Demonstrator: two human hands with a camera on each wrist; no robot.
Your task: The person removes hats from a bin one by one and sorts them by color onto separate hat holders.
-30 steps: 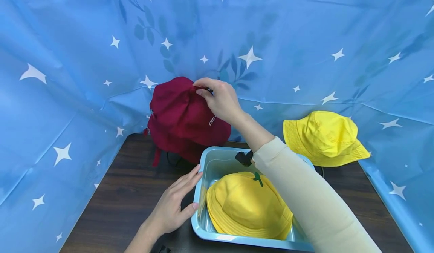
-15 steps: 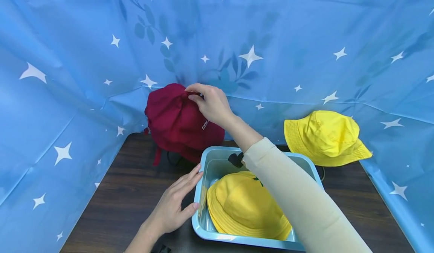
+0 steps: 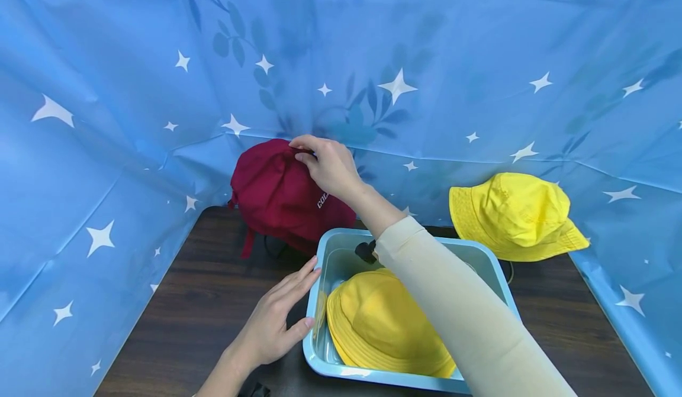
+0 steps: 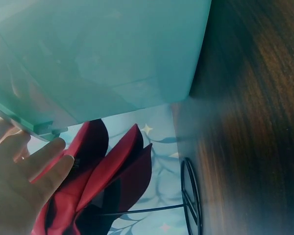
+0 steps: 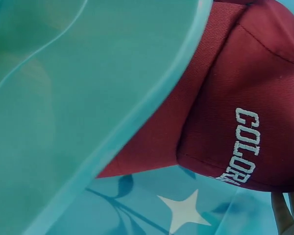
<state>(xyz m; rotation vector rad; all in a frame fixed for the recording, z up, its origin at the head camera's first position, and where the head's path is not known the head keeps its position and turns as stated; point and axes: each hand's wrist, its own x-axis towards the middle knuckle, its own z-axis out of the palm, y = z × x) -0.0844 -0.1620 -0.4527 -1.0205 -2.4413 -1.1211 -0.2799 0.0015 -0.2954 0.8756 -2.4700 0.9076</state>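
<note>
A maroon hat (image 3: 277, 190) with white embroidered letters is at the back left, above the table. My right hand (image 3: 333, 166) pinches its crown between thumb and fingers. In the right wrist view the lettering on the hat (image 5: 245, 142) reads "COLORA", and fingertips touch its edge. My left hand (image 3: 274, 317) lies with straight fingers against the left rim of a light blue basin (image 3: 310, 349). Inside the basin sits a yellow bucket hat (image 3: 378, 326), partly hidden by my right sleeve. The left wrist view shows several maroon folds or brims (image 4: 108, 171) beyond the basin.
Another yellow bucket hat (image 3: 511, 216) is at the back right. A thin black wire stand (image 4: 188, 196) rises from the table below the maroon hat. The dark wood table (image 3: 176, 302) ends at a blue star-patterned cloth (image 3: 453, 60).
My right hand has moved down and slightly left, and the maroon hat has come lower with it. The left hand stays at the basin rim.
</note>
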